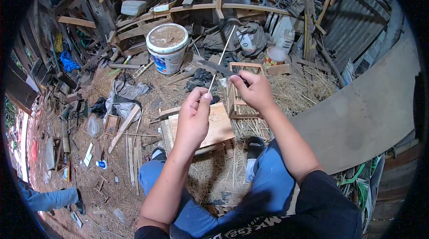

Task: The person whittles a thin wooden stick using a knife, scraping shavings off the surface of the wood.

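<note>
Landmark: white plastic bucket (166, 60) with brown sawdust-like material on top.
Thin pale stick (227, 43): to the bucket's right, held up nearer the person.
Stick long axis: runs away from the person, leaning right; far tip points away past the bucket's right side, near end at the left fingers.
Left hand (195, 108): pinching the stick's near end between thumb and fingers; nearer than the bucket, to its right.
Right hand (254, 90): grasping the knife's dark handle, farther right of the bucket.
Knife (211, 64): dark blade points left toward the bucket, crossing the stick's line; cannot tell if touching.
Wooden board (220, 120): nearer than the bucket, to its right, under the left hand.
Slatted wooden frame (246, 65): right of the bucket, behind the right hand.
Yellow-and-red tub (269, 61): well right of the bucket.
Blue cloth (69, 60): well left of the bucket.
</note>
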`<state>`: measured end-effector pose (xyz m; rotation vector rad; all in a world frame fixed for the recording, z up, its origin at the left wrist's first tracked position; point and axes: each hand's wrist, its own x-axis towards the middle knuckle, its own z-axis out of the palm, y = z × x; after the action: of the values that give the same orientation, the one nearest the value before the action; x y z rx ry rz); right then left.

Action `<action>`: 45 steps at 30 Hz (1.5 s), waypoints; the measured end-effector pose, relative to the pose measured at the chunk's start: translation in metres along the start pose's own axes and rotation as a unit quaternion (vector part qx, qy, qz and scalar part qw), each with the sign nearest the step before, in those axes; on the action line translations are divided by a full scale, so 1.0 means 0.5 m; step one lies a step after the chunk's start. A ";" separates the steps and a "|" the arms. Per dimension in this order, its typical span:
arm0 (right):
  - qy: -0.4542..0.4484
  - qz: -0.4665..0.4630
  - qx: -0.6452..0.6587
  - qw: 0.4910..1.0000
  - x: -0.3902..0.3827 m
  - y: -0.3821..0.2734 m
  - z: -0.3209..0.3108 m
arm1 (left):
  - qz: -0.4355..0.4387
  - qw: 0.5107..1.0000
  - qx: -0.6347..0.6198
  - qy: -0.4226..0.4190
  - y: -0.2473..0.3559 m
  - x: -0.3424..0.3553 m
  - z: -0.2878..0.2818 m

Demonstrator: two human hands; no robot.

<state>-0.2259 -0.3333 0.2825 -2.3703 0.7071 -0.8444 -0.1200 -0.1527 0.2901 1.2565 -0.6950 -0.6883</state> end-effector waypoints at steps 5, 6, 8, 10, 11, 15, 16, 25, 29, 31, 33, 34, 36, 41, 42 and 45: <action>-0.052 -0.095 0.022 0.994 -0.033 -0.019 0.016 | 0.030 0.999 0.026 0.000 -0.026 -0.002 0.001; -0.044 -0.071 0.040 0.996 -0.025 -0.009 0.016 | 0.027 0.999 0.025 0.003 -0.023 -0.002 0.005; -0.031 -0.009 0.056 0.998 -0.003 0.001 -0.011 | 0.001 1.000 0.031 -0.002 -0.026 -0.010 0.008; -0.041 -0.077 0.056 0.995 -0.026 -0.003 0.014 | -0.025 0.999 0.045 -0.012 -0.028 -0.013 0.000; -0.046 -0.115 0.054 0.991 -0.034 -0.018 0.024 | -0.033 0.998 0.050 -0.016 -0.030 -0.012 -0.002; -0.058 -0.098 -0.007 0.993 -0.022 -0.005 0.011 | -0.035 0.998 0.045 0.005 -0.026 0.000 0.001; -0.046 -0.106 -0.025 0.993 -0.016 -0.002 0.010 | -0.034 0.998 0.043 0.004 -0.023 0.004 0.000; -0.041 -0.102 -0.018 0.994 -0.033 0.000 0.024 | -0.029 1.000 0.009 0.001 -0.030 -0.005 0.006; -0.035 -0.048 -0.021 0.998 -0.017 -0.006 0.006 | -0.013 0.999 0.032 -0.022 -0.028 -0.015 0.008; -0.007 -0.019 0.010 1.000 -0.002 0.011 -0.002 | -0.019 0.999 0.042 -0.022 -0.025 -0.015 0.011; -0.037 -0.069 0.019 0.997 -0.023 0.000 0.024 | -0.023 0.999 0.029 -0.015 -0.033 -0.014 0.010; -0.044 -0.092 -0.008 0.995 -0.036 -0.004 0.029 | -0.035 0.999 0.036 -0.014 -0.037 -0.018 0.007; -0.051 -0.026 -0.002 0.998 -0.016 0.009 0.026 | -0.023 0.999 0.022 -0.015 -0.039 -0.015 0.006; -0.089 -0.094 0.009 0.992 -0.046 0.000 0.042 | -0.006 0.998 0.061 -0.015 -0.046 -0.018 -0.007; -0.083 -0.114 -0.023 0.990 -0.044 -0.014 0.043 | 0.006 0.997 0.071 -0.005 -0.049 -0.013 -0.012; 0.019 0.048 0.092 0.994 0.007 0.059 0.049 | -0.022 0.997 0.076 -0.025 -0.049 -0.024 -0.016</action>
<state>-0.2155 -0.3498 0.2493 -2.1455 0.7191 -0.8760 -0.1229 -0.1427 0.2636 1.4011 -0.7727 -0.7158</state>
